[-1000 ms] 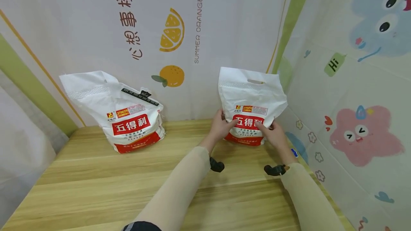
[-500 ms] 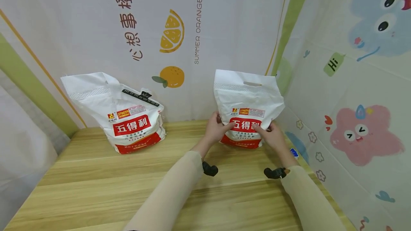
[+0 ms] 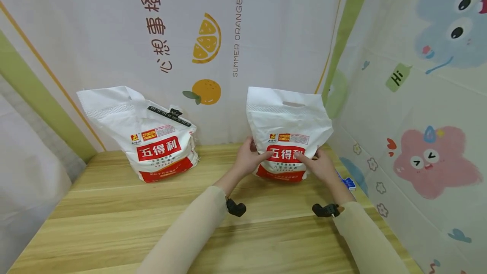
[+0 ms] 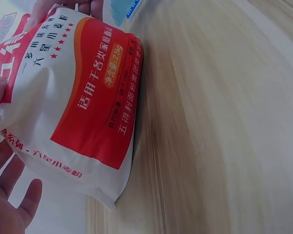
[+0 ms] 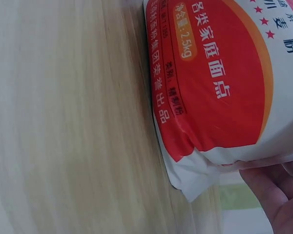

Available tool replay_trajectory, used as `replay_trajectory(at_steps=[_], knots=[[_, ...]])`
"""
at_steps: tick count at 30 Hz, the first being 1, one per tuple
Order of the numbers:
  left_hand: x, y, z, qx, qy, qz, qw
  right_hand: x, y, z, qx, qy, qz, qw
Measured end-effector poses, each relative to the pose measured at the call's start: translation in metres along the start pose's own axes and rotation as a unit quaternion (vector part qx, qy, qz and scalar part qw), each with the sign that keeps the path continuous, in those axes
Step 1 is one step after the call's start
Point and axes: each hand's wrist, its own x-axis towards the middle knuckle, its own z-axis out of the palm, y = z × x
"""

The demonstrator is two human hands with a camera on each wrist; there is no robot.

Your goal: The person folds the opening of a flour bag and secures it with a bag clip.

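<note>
A white and red bag of flour (image 3: 283,138) stands upright on the table in the head view, its cut-out handle at the top. My left hand (image 3: 247,158) grips its left side, thumb on the front and fingers round the edge. On the opposite side my right hand (image 3: 319,165) holds it the same way. The left wrist view shows the bag's red lower panel (image 4: 97,92), marked 2.5kg, close to the wood. From the right wrist, the bag's lower corner (image 5: 190,178) appears to rest on the tabletop. The back of the bag is hidden.
A second matching flour bag (image 3: 163,151) leans at the left, its top folded leftward and a black strip clip (image 3: 169,115) across it. A small blue item (image 3: 348,183) lies by the right wall. Printed curtains (image 3: 281,33) hang behind the wooden table (image 3: 114,223).
Both hands have brought the right flour bag leftward and slightly nearer to me. More of the blue item beside the right forearm now shows. The left bag stays in place.
</note>
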Motion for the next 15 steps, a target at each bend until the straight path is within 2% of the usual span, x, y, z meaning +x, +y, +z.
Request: replay_trajectory(at_steps=[8, 15], knots=[[-0.015, -0.003, -0.021, 0.012, 0.0, 0.014, 0.9998, -0.01, -0.012, 0.012, -0.019, -0.017, 0.016, 1.0], [-0.029, -0.007, -0.036, 0.021, 0.008, 0.017, 0.9996, -0.017, -0.018, 0.023, -0.029, -0.023, -0.001, 0.999]])
